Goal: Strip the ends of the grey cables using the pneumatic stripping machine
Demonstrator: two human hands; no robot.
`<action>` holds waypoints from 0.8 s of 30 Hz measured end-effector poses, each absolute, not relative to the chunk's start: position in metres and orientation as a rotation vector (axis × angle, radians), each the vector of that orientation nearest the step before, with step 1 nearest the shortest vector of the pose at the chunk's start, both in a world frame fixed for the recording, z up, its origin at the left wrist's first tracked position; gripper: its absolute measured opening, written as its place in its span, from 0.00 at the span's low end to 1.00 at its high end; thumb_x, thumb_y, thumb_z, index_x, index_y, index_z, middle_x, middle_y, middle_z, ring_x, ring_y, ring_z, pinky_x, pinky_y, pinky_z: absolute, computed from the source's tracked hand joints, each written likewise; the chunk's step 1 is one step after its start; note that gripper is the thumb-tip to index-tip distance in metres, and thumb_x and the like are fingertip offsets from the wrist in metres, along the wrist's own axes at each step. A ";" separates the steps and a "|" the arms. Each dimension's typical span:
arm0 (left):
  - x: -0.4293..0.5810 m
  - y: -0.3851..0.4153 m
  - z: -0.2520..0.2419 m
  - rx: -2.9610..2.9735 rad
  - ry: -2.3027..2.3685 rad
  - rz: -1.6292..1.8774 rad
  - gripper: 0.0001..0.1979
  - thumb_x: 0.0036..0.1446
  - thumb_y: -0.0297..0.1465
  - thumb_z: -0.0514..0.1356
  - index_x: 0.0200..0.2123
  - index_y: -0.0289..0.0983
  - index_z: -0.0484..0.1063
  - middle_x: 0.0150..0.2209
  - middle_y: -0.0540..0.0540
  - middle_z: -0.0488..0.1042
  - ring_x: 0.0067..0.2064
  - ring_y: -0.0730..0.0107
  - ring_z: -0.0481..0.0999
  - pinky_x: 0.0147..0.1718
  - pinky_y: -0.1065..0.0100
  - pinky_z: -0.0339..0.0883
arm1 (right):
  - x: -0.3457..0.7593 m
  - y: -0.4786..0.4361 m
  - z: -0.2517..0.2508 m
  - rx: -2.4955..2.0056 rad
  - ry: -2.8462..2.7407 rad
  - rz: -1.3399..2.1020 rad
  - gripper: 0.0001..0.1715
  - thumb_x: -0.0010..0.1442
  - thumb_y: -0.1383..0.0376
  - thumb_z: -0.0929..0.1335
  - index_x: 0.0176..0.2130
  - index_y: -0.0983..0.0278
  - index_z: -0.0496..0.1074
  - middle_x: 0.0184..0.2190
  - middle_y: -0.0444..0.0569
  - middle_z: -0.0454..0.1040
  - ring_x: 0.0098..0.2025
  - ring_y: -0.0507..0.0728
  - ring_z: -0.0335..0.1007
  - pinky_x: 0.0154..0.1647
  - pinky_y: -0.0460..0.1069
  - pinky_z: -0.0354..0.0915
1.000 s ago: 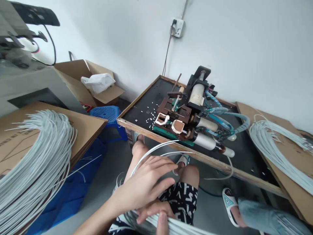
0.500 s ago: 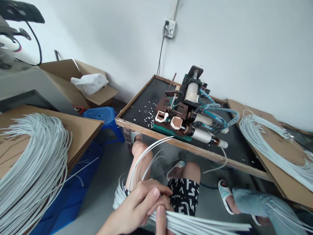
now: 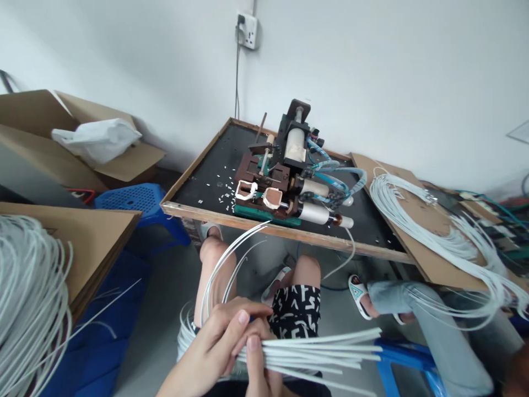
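Note:
Both hands meet low in the middle of the view, over my lap. My left hand is closed around a bundle of white cables, its thumb on top. My right hand pinches the same bundle from below, fingers pressed against my left. The cable ends fan out to the right. A few loose strands arc up from my left hand toward the table edge. More of the bundle hangs at the left of my lap. Beyond stands a machine with metal cylinders and blue air hoses.
The wood-edged black table carries small white scraps. Coiled white cables lie on cardboard at left and right. A blue stool and open carton are at left. Another person's jeans-clad leg is at right.
The view has turned to the right, so the table and machine appear further left. The cable ends at the right are now spread apart more. Both hands still hold the bundle.

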State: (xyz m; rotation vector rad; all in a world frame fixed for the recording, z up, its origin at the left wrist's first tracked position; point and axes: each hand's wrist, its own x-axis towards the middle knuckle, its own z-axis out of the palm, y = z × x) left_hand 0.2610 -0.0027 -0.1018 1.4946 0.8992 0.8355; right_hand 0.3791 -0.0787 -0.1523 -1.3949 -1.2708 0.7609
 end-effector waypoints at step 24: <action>0.276 0.057 -0.054 1.817 0.759 0.540 0.09 0.68 0.33 0.59 0.39 0.38 0.80 0.38 0.43 0.79 0.41 0.61 0.76 0.42 0.67 0.68 | 0.380 -0.067 -0.174 -1.635 -1.094 1.022 0.17 0.64 0.56 0.70 0.53 0.48 0.78 0.41 0.45 0.85 0.41 0.61 0.83 0.33 0.45 0.79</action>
